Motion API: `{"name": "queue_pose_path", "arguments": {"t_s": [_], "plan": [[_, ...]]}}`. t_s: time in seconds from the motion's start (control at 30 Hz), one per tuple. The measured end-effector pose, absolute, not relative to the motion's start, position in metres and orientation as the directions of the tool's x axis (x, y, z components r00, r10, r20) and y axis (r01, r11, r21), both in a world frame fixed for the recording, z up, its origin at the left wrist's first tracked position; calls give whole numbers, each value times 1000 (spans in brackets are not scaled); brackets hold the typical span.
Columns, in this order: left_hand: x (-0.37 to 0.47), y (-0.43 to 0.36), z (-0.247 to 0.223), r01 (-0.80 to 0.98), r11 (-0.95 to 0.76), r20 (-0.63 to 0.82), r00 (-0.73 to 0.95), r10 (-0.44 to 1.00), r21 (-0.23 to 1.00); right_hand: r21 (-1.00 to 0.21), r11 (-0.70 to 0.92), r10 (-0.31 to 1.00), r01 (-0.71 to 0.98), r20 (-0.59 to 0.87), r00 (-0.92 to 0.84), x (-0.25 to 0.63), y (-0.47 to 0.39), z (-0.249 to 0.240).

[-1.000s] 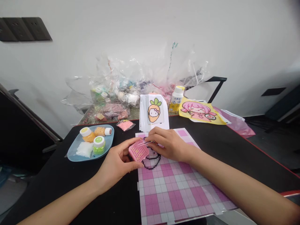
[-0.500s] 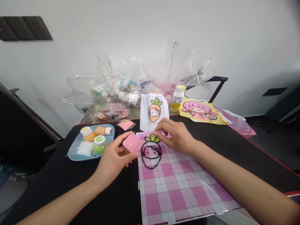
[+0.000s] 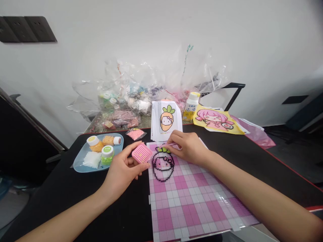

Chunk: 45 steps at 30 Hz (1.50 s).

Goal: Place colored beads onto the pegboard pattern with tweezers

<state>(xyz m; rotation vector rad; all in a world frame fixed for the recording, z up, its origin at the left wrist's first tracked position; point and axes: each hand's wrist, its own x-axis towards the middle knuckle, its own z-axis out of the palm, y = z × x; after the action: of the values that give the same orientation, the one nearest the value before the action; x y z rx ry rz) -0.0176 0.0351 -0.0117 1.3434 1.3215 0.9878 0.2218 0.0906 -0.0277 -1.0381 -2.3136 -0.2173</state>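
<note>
My left hand (image 3: 126, 163) holds a small pink ridged tray (image 3: 142, 153) with a few yellow beads in its grooves, just left of the pegboard. In my right hand (image 3: 188, 146) are thin pink tweezers (image 3: 168, 145), pinched between thumb and fingers, their tip over the green leaves of the bead design. The pegboard (image 3: 193, 201) is clear over a pink and white checked sheet. Its bead design (image 3: 163, 167) shows a black outline with a face. Behind the board stands a printed pattern (image 3: 167, 119) of an orange carrot character with green leaves.
A blue plate (image 3: 80, 165) on the left holds bead jars and a white bead packet. A pink bead packet (image 3: 135, 134) lies beside it. Plastic bags (image 3: 136, 97), a white and yellow bottle (image 3: 191, 106) and a yellow picture sheet (image 3: 217, 119) are at the back.
The tweezers in my right hand have tilted, and their tip lies slightly farther left over the leaves. My left hand and the pink tray have barely moved.
</note>
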Motion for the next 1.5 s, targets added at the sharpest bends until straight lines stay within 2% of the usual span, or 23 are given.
{"name": "queue_pose_path", "arguments": {"t_s": [1.23, 1.4, 1.5], "plan": [[-18, 36, -13, 217, 67, -90, 94, 992, 974, -63, 701, 593, 710, 604, -532, 221, 91, -29], [-18, 35, -14, 261, 65, -107, 152, 983, 963, -86, 733, 551, 674, 656, -516, 219, 87, -25], [-18, 33, -12, 297, 51, -115, 204, 972, 953, -101, 809, 475, 578, 693, -543, 216, 83, -22]]}}
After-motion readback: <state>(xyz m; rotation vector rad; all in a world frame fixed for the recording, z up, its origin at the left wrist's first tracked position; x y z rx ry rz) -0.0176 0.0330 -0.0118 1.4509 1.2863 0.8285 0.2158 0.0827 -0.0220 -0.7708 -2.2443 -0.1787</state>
